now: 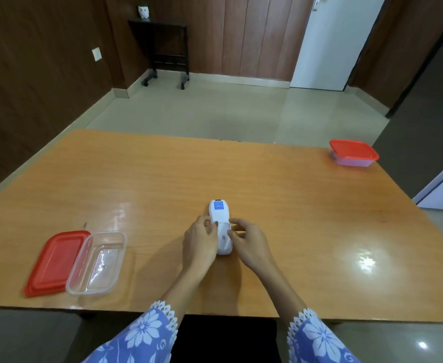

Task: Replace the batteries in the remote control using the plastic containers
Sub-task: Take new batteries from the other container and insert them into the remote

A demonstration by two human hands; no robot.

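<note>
A white remote control (220,226) lies face down in the middle of the wooden table (293,195), a blue label on its far end. My left hand (199,239) grips its left side and my right hand (246,238) grips its right side, fingertips on the back cover near the middle. An open clear plastic container (97,263) stands at the near left, looking empty, with its red lid (55,263) lying beside it on the left. A second container (353,153) with its red lid on sits at the far right corner.
The table's front edge runs just below my forearms. Bare glossy tabletop lies between the remote and both containers. A dark wheeled side table (162,48) stands on the floor by the far wall, and a white door (330,43) is at the back right.
</note>
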